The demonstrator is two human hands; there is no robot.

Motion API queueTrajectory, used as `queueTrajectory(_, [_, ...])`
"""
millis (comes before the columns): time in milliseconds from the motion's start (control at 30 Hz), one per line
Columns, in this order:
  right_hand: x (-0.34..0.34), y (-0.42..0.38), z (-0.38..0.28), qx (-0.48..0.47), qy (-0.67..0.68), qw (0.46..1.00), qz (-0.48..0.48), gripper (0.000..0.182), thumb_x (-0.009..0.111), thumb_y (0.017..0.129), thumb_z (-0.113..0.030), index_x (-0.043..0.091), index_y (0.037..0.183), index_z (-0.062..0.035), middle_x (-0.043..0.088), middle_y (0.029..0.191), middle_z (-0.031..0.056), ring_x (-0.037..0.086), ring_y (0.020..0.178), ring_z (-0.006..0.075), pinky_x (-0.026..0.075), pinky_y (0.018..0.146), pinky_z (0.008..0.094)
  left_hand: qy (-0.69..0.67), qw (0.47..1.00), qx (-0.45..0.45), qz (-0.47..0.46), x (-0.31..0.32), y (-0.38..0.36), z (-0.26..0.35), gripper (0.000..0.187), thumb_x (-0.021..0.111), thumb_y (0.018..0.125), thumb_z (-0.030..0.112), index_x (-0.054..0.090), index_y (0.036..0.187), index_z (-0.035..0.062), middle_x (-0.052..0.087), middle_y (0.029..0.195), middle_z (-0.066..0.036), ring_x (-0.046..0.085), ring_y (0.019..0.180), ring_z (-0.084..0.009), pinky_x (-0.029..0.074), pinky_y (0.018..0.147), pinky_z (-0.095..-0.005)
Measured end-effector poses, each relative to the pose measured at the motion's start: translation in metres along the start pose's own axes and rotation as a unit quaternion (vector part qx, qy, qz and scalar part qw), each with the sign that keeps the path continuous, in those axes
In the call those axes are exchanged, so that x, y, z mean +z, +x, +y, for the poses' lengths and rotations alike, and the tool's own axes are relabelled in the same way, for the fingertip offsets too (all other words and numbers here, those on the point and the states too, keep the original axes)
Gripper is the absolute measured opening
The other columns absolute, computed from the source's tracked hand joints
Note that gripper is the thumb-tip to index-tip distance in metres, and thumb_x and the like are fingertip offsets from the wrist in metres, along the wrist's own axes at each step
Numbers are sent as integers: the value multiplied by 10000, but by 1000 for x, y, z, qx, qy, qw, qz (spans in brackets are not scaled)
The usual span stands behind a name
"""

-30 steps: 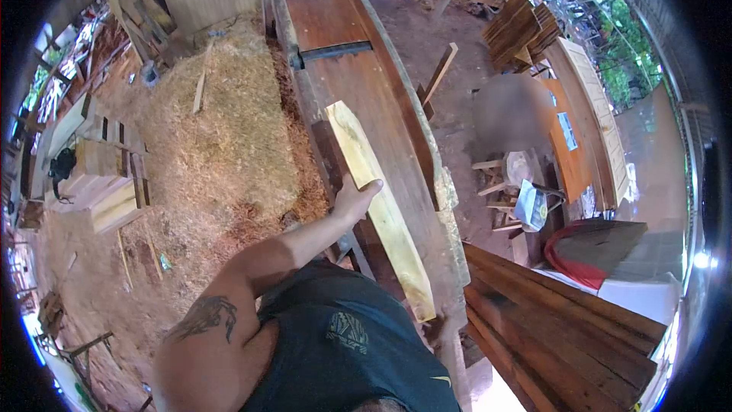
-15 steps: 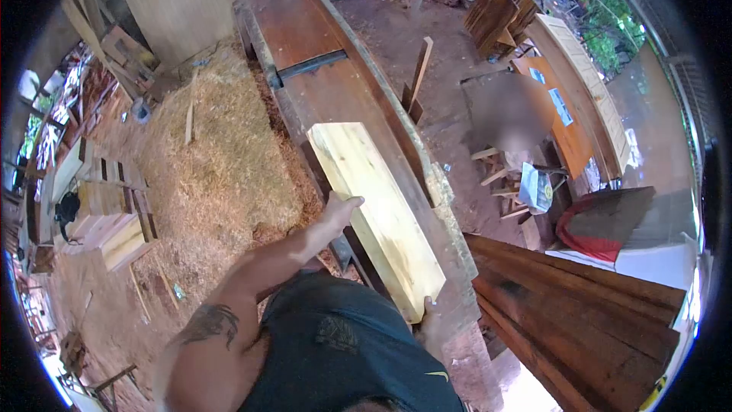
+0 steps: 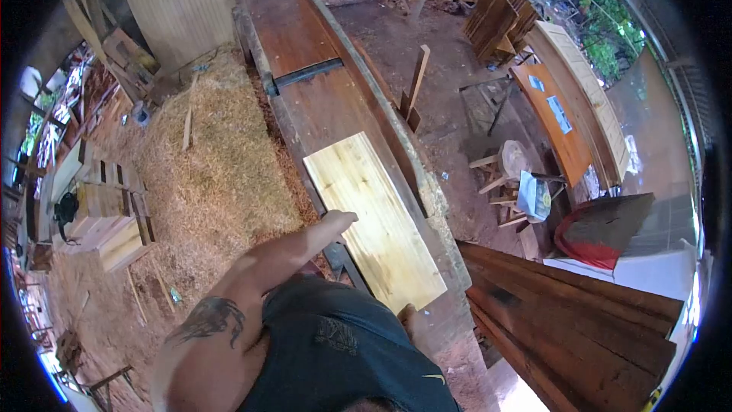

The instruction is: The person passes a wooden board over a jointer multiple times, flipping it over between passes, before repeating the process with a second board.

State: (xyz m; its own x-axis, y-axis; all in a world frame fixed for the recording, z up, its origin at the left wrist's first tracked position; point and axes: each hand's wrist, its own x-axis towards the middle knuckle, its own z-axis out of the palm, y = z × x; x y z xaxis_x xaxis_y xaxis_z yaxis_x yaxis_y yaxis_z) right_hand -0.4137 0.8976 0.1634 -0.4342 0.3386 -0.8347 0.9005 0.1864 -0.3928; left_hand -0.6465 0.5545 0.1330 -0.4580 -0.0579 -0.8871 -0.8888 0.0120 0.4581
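A pale wooden board [image 3: 374, 221] lies with its broad face up on the long reddish bed of a jointer [image 3: 324, 103], short of the dark slot across it. My left hand [image 3: 335, 223] is closed on the board's left edge, with the thumb over the top face. At the near end of the board, my right hand [image 3: 410, 320] holds the end edge; my body partly hides its fingers.
A fence [image 3: 374, 84] runs along the bed's right side. Wood shavings [image 3: 213, 152] are heaped to the left, near stacked wooden pieces [image 3: 114, 214]. Dark planks [image 3: 572, 320] lie at right; a stool [image 3: 512, 159] and an orange-brown panel [image 3: 553, 122] stand beyond.
The board has tipped from a tilted position, its side edge showing, to flat on the bed. Both hands stayed with it; the right hand moved slightly left.
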Motion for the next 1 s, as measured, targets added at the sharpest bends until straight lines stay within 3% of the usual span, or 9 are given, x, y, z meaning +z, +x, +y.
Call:
queueTrajectory(100, [8, 9, -13, -10, -41, 999, -2, 443, 532, 1073, -345, 691, 826, -14, 649, 624, 76, 581, 501, 206, 463, 516, 385, 18, 999, -15, 27, -1, -8, 25, 710, 702, 917, 351, 517, 1464, -62, 571, 1446, -280, 682, 1182, -389, 636, 754, -476])
queueTrajectory(200, [14, 69, -2, -86, 35, 996, 15, 590, 479, 1065, -392, 674, 633, -41, 649, 598, 106, 598, 502, 219, 494, 543, 377, 111, 978, 24, 174, 17, -42, 70, 712, 698, 884, 345, 528, 1462, -35, 565, 1438, -286, 642, 1249, -372, 594, 857, -471])
queueTrajectory(300, [5, 71, -20, -95, -36, 991, 89, 555, 512, 1066, -409, 718, 733, -15, 692, 663, 127, 665, 554, 221, 526, 533, 366, 305, 783, 393, 374, 32, 4, 54, 723, 690, 863, 345, 520, 1485, 20, 491, 1503, -298, 505, 1391, -407, 459, 1102, -515])
queueTrajectory(400, [1, 94, -15, -76, -21, 996, 47, 532, 536, 1066, -413, 734, 826, 17, 704, 700, 154, 694, 580, 241, 545, 515, 380, 374, 748, 449, 314, 44, 32, 68, 748, 684, 868, 372, 492, 1523, 68, 386, 1586, -298, 334, 1497, -442, 278, 1223, -556])
queueTrajectory(667, [13, 125, -18, -78, 17, 997, 14, 597, 487, 1082, -456, 736, 827, 22, 686, 693, 150, 677, 631, 260, 535, 556, 434, 453, 791, 296, 285, 97, 77, 142, 697, 472, 1049, 473, 328, 1656, 162, 120, 1737, -273, 57, 1603, -497, 50, 1232, -749])
queueTrajectory(767, [24, 141, -19, -99, -4, 995, 26, 595, 493, 1083, -463, 732, 849, 29, 691, 715, 154, 671, 625, 266, 531, 538, 434, 444, 772, 304, 338, 103, 102, 147, 688, 442, 1062, 468, 303, 1668, 173, 85, 1747, -265, 8, 1606, -500, 3, 1208, -783])
queueTrajectory(833, [19, 61, -106, -47, -38, 998, 36, 582, 509, 1081, -457, 729, 865, 36, 695, 728, 149, 671, 625, 265, 540, 549, 429, 449, 756, 303, 366, 104, 112, 150, 697, 443, 1057, 477, 299, 1673, 182, 81, 1753, -252, 22, 1607, -496, 5, 1210, -781])
queueTrajectory(933, [26, 163, -16, -107, -108, 988, 1, 489, 517, 1102, -400, 702, 981, 37, 717, 752, 171, 677, 562, 241, 557, 499, 382, 455, 759, 288, 366, 95, 115, 164, 695, 432, 1059, 486, 290, 1679, 205, 50, 1761, -238, 6, 1613, -482, -10, 1215, -774])
queueTrajectory(1000, [22, 125, -72, -43, -23, 996, -80, 459, 527, 1100, -394, 671, 1026, 36, 704, 735, 160, 672, 550, 242, 550, 488, 382, 449, 763, 287, 366, 88, 124, 169, 686, 414, 1064, 497, 286, 1680, 224, 34, 1765, -228, -13, 1618, -469, -20, 1218, -768])
